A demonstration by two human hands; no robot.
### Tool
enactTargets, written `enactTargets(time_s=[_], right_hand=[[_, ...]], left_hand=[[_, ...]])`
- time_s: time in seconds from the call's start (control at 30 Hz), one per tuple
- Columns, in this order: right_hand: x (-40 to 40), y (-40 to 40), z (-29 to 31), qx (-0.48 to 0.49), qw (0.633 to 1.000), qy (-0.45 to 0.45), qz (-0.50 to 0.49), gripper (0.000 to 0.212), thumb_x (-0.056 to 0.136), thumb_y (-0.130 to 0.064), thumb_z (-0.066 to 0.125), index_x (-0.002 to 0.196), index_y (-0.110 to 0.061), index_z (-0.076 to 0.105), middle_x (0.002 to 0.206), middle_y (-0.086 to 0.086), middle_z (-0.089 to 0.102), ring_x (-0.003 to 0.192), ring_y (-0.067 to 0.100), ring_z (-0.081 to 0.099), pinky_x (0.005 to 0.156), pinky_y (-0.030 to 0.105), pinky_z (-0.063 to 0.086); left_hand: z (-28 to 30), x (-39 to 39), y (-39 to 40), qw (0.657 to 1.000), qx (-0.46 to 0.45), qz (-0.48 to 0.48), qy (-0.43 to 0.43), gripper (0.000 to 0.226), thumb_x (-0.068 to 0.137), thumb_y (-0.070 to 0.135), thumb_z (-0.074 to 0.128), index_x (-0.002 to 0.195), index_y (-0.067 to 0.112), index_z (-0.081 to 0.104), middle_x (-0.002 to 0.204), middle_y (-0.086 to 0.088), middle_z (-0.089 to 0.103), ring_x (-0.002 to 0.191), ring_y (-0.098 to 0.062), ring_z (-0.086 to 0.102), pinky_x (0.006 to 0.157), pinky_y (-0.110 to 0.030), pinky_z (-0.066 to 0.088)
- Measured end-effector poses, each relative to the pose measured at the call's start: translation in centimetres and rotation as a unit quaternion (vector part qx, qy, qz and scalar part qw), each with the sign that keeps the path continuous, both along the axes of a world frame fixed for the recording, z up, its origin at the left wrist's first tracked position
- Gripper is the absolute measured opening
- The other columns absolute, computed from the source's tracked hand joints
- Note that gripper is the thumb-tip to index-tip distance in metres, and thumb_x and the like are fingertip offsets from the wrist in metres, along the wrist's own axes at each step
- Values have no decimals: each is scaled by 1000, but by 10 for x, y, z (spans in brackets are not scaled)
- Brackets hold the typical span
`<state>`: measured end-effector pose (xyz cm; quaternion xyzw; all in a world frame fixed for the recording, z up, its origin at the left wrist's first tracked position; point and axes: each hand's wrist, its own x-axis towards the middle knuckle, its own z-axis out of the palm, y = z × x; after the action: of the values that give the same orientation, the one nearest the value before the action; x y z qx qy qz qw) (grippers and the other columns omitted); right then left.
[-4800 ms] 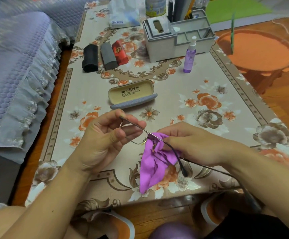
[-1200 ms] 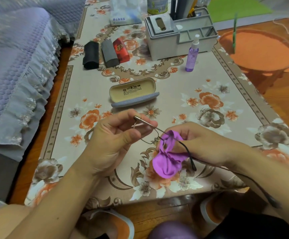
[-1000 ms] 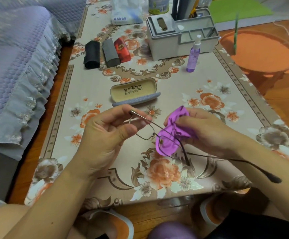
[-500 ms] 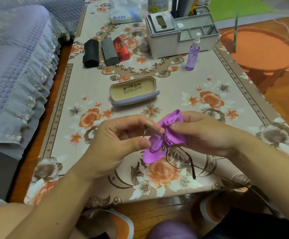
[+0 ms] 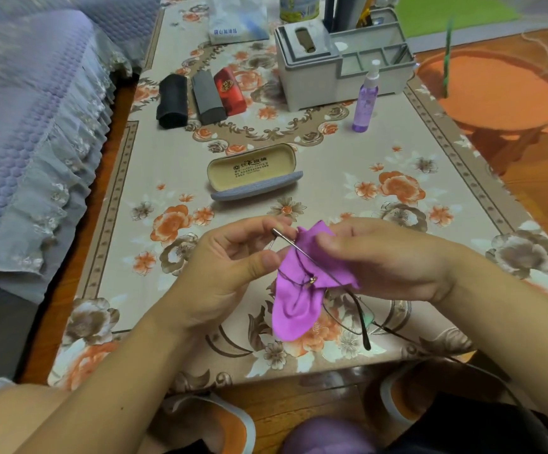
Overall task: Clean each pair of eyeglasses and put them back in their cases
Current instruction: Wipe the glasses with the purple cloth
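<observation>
Item one: my left hand [image 5: 230,270], fingers and thumb pinched on one end of the eyeglasses [image 5: 347,306], just above the near edge of the desk [image 5: 331,178].

Item two: my right hand [image 5: 393,260], fingers pressed together on the purple cloth [image 5: 298,299], which is folded over the lens nearest my left hand. The rest of the cloth hangs down below both hands.

Item three: the other lens, bare, below my right hand; one thin arm of the frame crosses over the cloth, the other trails toward my right wrist.

Item four: open glasses case [image 5: 253,173], tan lining up, lying on the desk just beyond both hands.

Item five: three closed cases further beyond my left hand, side by side: black case [image 5: 171,101], grey case [image 5: 207,98], red case [image 5: 230,91].

Item six: purple spray bottle [image 5: 364,101], upright, well beyond my right hand, just in front of a grey organizer box [image 5: 341,65].
</observation>
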<state>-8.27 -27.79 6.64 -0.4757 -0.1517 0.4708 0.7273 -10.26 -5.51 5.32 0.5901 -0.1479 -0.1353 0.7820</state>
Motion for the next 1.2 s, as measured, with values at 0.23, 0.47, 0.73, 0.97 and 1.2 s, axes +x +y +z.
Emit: enactTargets(time_s=[0.23, 0.47, 0.73, 0.97, 1.2], right_hand=[[2, 3, 4, 52, 988, 106, -96, 43, 102, -37, 42, 104, -13, 78, 112, 9, 73, 100, 20, 69, 92, 31, 58], [2, 14, -3, 86, 984, 137, -68, 46, 101, -11, 38, 143, 7, 43, 122, 21, 60, 105, 29, 58, 91, 36, 55], [-2, 5, -7, -100, 994, -45, -3, 16, 92, 5, 61, 105, 14, 63, 102, 36, 64, 98, 54, 59, 98, 63, 41], [-3, 10, -1, -151, 982, -113, -31, 32, 84, 5, 71, 66, -21, 74, 63, 1, 69, 51, 12, 63, 50, 18, 49], [-7, 7, -6, -238, 954, -184, 22, 19, 91, -17, 74, 79, -2, 72, 69, 11, 65, 62, 22, 53, 66, 31, 44]], left_hand=[[5, 0, -1, 999, 0, 6, -34, 32, 71, 39, 86, 101, 29, 80, 107, 9, 76, 118, -11, 64, 103, -28, 48], [-3, 1, 4, 996, 70, 21, -52, 35, 70, 44, 88, 100, 29, 80, 119, -2, 72, 126, -25, 59, 113, -47, 41], [-8, -1, 0, 987, 129, 5, -99, 33, 70, 53, 85, 99, 39, 78, 121, 14, 61, 126, -14, 54, 111, -31, 36], [7, 1, 7, 967, 223, -36, -116, 24, 79, 50, 80, 98, 35, 77, 118, 9, 61, 122, -19, 55, 107, -30, 38], [11, -3, 14, 776, 439, -51, -449, 14, 98, 24, 65, 100, 17, 77, 101, 5, 66, 100, -14, 58, 85, -34, 48]])
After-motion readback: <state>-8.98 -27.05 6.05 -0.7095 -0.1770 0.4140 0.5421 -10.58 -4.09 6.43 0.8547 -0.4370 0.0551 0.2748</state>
